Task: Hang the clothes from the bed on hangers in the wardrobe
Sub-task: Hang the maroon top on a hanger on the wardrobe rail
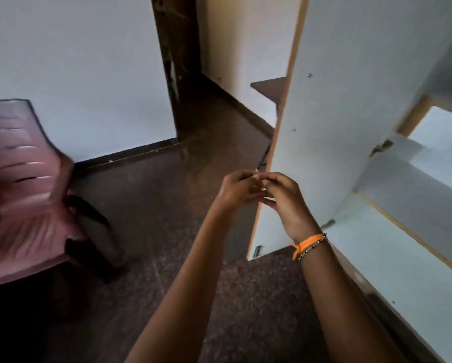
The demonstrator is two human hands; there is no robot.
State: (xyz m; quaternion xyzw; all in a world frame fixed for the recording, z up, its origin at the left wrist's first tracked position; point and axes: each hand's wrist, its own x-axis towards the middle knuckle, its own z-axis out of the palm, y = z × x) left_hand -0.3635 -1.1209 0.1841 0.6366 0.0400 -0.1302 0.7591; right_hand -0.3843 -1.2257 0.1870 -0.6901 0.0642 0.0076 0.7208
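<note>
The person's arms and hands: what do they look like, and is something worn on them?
Both forearms are bare, with no sleeves in view. The right wrist carries an orange thread band with a knotted loose end, and beside it a thin beaded bracelet. The left hand and right hand show no gloves or rings.

One head-worn view looks forward and down, close over the hands [261, 197], toward the floor [151, 205].
</note>
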